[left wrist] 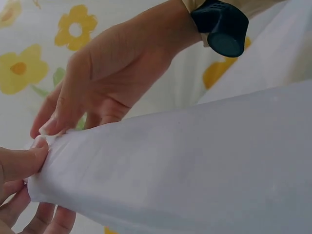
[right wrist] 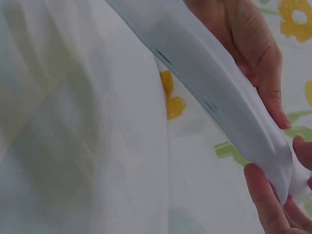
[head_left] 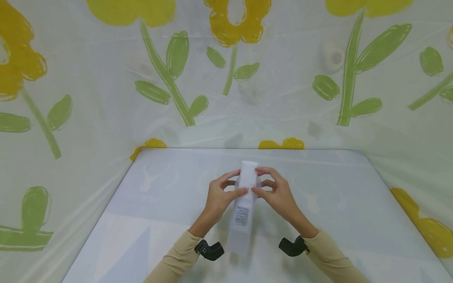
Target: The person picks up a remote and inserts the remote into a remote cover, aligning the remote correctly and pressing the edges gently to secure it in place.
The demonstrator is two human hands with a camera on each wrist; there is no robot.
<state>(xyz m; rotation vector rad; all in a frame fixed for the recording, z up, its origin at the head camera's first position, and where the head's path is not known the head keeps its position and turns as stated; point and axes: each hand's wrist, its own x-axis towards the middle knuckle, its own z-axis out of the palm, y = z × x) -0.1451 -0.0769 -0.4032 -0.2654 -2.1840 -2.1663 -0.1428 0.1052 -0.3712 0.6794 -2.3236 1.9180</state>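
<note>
A long, narrow white plastic packet (head_left: pixel 242 220) with a block of small dark print is held up over the middle of the table. My left hand (head_left: pixel 220 195) pinches its left edge near the far end, thumb on the front face. Opposite it, my right hand (head_left: pixel 279 193) grips the right edge in the same way, the two thumbs nearly meeting. In the left wrist view the packet (left wrist: pixel 185 161) spreads across the frame, its gathered end between the fingertips. Faint dark marks show along the packet (right wrist: pixel 204 78) in the right wrist view. Its contents are hidden.
A pale table (head_left: pixel 170 232) with faint printed patterns lies under the hands. Behind and at both sides hangs a white curtain (head_left: pixel 283 98) with yellow flowers and green leaves. Each wrist carries a dark strapped device, such as the left wrist's band (head_left: pixel 209 250).
</note>
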